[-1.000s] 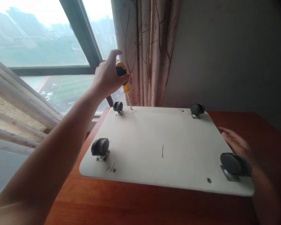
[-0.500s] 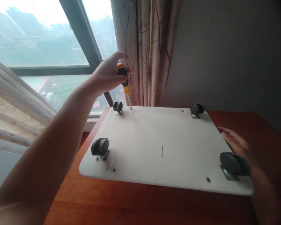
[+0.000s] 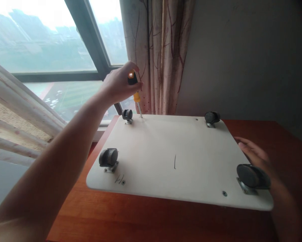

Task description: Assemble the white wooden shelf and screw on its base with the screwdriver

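Observation:
My left hand [image 3: 123, 80] is closed round the yellow and black handle of a screwdriver [image 3: 137, 97]. Its shaft leans slightly, and the tip meets a screw [image 3: 141, 117] near the far left corner of a white board [image 3: 161, 144]. Black casters [image 3: 109, 157] point upward at the board's corners, each on a metal plate. Beyond the right edge, my right hand [image 3: 254, 151] lies alongside the board with its fingers stretched out; the edge and a caster [image 3: 253, 176] partly hide it. Whether it presses on the board I cannot tell.
Under the board is a reddish-brown wooden table [image 3: 153, 218]. A window [image 3: 52, 50] stands at the left, with a patterned curtain [image 3: 161, 57] behind the board and another curtain [image 3: 17, 117] at far left. The grey wall [image 3: 241, 60] closes off the back right.
My left hand has turned on the screwdriver handle, its upper fingers now curled down closer round it. The screwdriver tip stays at the same screw, and my right hand has not moved.

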Tool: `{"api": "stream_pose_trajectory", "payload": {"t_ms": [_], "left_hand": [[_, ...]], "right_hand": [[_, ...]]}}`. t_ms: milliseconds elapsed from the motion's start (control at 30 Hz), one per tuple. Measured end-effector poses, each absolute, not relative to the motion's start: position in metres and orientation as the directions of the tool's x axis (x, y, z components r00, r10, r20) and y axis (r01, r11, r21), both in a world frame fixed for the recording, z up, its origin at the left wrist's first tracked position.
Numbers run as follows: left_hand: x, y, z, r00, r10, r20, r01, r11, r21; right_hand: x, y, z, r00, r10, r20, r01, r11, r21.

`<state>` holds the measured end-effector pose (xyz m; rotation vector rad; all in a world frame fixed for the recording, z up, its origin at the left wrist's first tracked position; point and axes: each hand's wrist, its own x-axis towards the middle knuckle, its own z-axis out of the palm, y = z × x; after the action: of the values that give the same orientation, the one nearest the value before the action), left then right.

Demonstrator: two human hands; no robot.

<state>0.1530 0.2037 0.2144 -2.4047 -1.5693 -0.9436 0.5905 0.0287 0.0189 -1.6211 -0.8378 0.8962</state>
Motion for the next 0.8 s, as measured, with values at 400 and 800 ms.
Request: {"api": "stream_pose_trajectory", "payload": {"t_ms": [400, 800], "left_hand": [[0.154, 0.197, 0.217, 0.221, 0.85, 0.477, 0.835, -0.418, 0.358], [0.147, 0.206, 0.221, 0.377, 0.87, 0.317, 0.533, -0.484, 0.694]], "right_hand": [[0.589, 0.026, 0.021, 0.463, 0.876, -0.137, 0.089, -0.2, -0.976], [0.589, 0.026, 0.02, 0.473, 0.873, -0.117, 0.125, -0.198, -0.972]]}}
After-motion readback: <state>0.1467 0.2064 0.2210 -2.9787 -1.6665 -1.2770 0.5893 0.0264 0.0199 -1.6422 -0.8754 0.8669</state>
